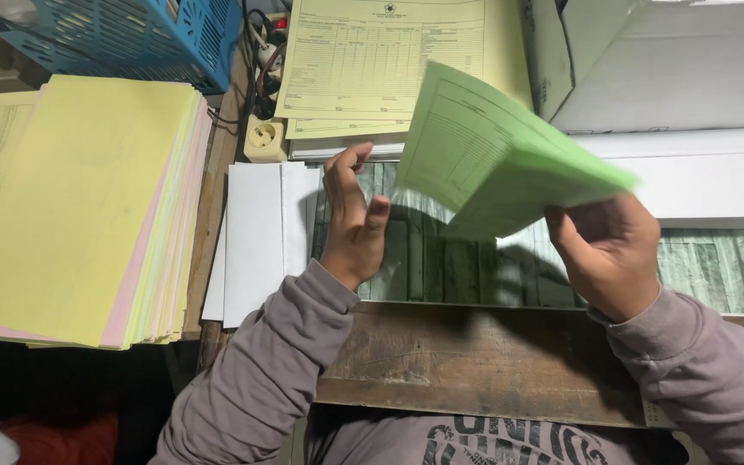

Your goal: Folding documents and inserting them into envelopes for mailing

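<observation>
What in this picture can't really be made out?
- Head view: the right hand shows only its back; its fingers lie hidden behind the green printed paper sheets.
- The blue plastic basket is cut off by the top edge.
- The white cardboard box runs off the frame.

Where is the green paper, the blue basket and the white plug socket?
Green printed paper sheet (492,155), head view, middle of its lifted face.
Blue plastic lattice basket (131,39), head view, its side wall.
White plug socket (263,138), head view, its round outlet.
</observation>
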